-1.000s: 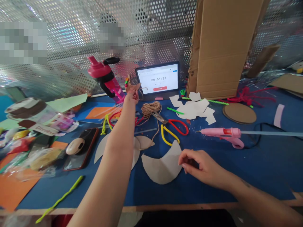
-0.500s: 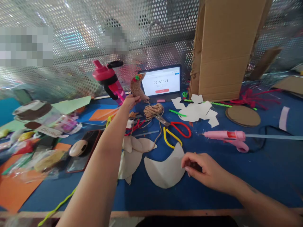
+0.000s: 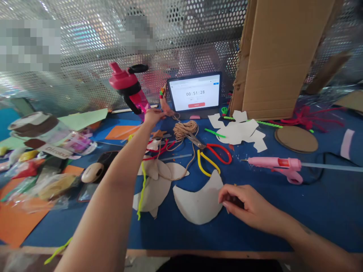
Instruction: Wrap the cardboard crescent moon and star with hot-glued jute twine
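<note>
Stretched far forward, my left hand (image 3: 154, 116) has its fingers closed on the twine-wrapped piece (image 3: 165, 102), which bears small coloured decorations and is seen nearly edge-on between the pink bottle (image 3: 127, 85) and the tablet (image 3: 195, 92). My right hand (image 3: 235, 200) is curled beside the right tip of a grey crescent cutout (image 3: 198, 204); whether its fingers grip that edge is hidden. Beyond the crescent lie scissors (image 3: 215, 155) with red and yellow handles, their blades against a twine bundle (image 3: 184, 130). Left of the crescent are several grey cutouts (image 3: 159, 192) with a yellow-green pipe cleaner (image 3: 143, 185) across them.
A pink glue gun (image 3: 273, 163) with a clear stick lies at the right, below cardboard discs (image 3: 296, 138). White paper scraps (image 3: 238, 132) and a tall cardboard box (image 3: 280, 56) are behind. Phone, mouse (image 3: 92, 172), orange sheets and plastic packets (image 3: 56, 187) fill the left.
The twine-wrapped piece has turned from its broad side to nearly edge-on in my left hand and moved slightly away from the tablet screen. My right hand stays beside the crescent.
</note>
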`<state>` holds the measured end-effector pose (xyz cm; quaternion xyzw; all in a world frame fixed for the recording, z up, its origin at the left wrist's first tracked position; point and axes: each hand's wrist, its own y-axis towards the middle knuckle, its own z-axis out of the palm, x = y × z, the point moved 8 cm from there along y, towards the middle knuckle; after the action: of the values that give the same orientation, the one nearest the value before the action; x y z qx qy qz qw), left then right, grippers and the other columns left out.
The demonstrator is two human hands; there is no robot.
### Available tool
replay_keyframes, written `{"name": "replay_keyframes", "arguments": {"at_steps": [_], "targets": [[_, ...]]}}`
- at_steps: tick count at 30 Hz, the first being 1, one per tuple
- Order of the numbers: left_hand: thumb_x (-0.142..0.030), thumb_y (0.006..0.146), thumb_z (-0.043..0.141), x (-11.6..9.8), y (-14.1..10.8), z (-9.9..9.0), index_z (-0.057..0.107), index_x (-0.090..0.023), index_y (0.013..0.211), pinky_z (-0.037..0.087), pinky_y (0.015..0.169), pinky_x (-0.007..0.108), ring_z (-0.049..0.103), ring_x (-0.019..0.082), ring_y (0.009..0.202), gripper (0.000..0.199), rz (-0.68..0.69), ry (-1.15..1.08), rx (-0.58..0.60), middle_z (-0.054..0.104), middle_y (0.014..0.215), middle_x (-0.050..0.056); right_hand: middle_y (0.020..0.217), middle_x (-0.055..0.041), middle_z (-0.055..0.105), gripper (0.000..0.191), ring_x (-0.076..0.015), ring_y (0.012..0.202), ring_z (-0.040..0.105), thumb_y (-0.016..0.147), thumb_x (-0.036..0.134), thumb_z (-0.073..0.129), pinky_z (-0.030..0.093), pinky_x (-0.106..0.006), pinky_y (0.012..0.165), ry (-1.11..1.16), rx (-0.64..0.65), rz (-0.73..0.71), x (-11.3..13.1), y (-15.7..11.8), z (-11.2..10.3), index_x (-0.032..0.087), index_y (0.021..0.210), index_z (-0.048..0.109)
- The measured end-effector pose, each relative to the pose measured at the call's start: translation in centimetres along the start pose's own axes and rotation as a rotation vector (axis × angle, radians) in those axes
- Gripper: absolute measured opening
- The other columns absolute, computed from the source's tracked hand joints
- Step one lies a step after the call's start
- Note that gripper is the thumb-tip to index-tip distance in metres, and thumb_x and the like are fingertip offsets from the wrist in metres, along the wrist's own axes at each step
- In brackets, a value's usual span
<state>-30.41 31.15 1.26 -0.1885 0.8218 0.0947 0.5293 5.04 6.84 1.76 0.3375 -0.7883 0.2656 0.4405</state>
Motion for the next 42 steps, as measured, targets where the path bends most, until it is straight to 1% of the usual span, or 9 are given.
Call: {"name": "replay_keyframes", "arguments": {"at_steps": [7,16,24,27,30,34,36,39,42], "targets": [[-0.036,0.093,0.058,-1.1,-3.2,-2.7,0.056,-0.015,0.120,0.054,0.088,0.042,0.061,0.022,0.104,0.035,0.091,0.404,0.129,0.059,0.120,0.009,0.072,0.0016,0.060,0.011,-0.0110,0.063,0.054,0.089,0.024,0.048,0.039,-0.023,0.058,-0.006,0.036,0.041,-0.7,-0.3,0.5,0.022,0.092,0.059],[-0.036,0.093,0.058,-1.3,-11.0,-6.6,0.058,-0.015,0.116,0.054,0.087,0.041,0.062,0.020,0.100,0.031,0.317,0.748,0.190,0.061,0.115,0.008,0.071,0.0022,0.059,0.015,-0.0115,0.065,0.055,0.093,0.033,0.045,0.040,-0.023,0.059,-0.044,0.035,0.091,-0.8,-0.4,0.6,0.025,0.091,0.057],[-0.036,0.093,0.058,-0.2,-11.6,-3.9,0.056,-0.016,0.120,0.053,0.090,0.043,0.060,0.022,0.105,0.034,0.403,0.873,0.309,0.059,0.121,0.009,0.072,0.0021,0.060,0.015,-0.0114,0.066,0.057,0.094,0.034,0.045,0.041,-0.023,0.060,-0.089,0.001,0.079,-1.2,0.0,0.4,0.024,0.093,0.057],[-0.036,0.093,0.058,-0.4,-11.5,-3.5,0.056,-0.015,0.119,0.054,0.089,0.043,0.061,0.021,0.104,0.034,0.399,0.816,0.306,0.059,0.120,0.009,0.071,0.0022,0.060,0.015,-0.0113,0.066,0.057,0.093,0.034,0.046,0.041,-0.023,0.060,-0.086,-0.048,0.068,-1.0,0.0,-0.2,0.024,0.092,0.057],[-0.036,0.093,0.059,-1.4,-11.7,-4.8,0.057,-0.015,0.119,0.054,0.089,0.043,0.061,0.022,0.105,0.033,0.377,0.679,0.199,0.059,0.120,0.009,0.072,0.0017,0.061,0.014,-0.0117,0.066,0.058,0.093,0.032,0.046,0.043,-0.024,0.062,-0.082,-0.062,0.065,-0.9,-0.1,-0.3,0.023,0.093,0.057],[-0.034,0.094,0.057,-3.1,-13.0,-7.2,0.059,-0.013,0.117,0.055,0.088,0.040,0.064,0.022,0.102,0.031,0.335,0.368,0.019,0.064,0.115,0.008,0.071,0.0011,0.061,0.014,-0.0121,0.065,0.059,0.093,0.031,0.046,0.044,-0.024,0.061,-0.088,-0.049,0.035,-0.9,-0.1,-0.3,0.022,0.093,0.057],[-0.030,0.094,0.052,-3.9,-14.4,-7.2,0.060,-0.011,0.118,0.058,0.084,0.034,0.069,0.020,0.095,0.031,0.308,0.188,0.005,0.069,0.106,0.009,0.069,0.0011,0.061,0.013,-0.0120,0.064,0.059,0.092,0.030,0.047,0.043,-0.024,0.059,-0.090,-0.066,-0.007,-0.7,-0.1,-0.5,0.022,0.093,0.057],[-0.030,0.088,0.059,-4.3,-17.3,-4.9,0.065,-0.010,0.112,0.061,0.076,0.030,0.073,0.019,0.082,0.032,0.244,-0.035,0.105,0.074,0.094,0.009,0.068,0.0010,0.062,0.014,-0.0120,0.062,0.059,0.092,0.031,0.048,0.042,-0.023,0.056,-0.090,-0.104,-0.044,-0.5,-0.2,-1.0,0.021,0.092,0.058],[-0.033,0.080,0.069,-3.8,-20.9,-0.9,0.069,-0.011,0.104,0.062,0.072,0.030,0.074,0.020,0.077,0.032,0.173,-0.194,0.278,0.075,0.087,0.010,0.066,0.0013,0.062,0.017,-0.0119,0.063,0.059,0.094,0.035,0.047,0.042,-0.023,0.056,-0.086,-0.151,-0.054,-0.5,-0.5,-1.5,0.021,0.097,0.057]]}}
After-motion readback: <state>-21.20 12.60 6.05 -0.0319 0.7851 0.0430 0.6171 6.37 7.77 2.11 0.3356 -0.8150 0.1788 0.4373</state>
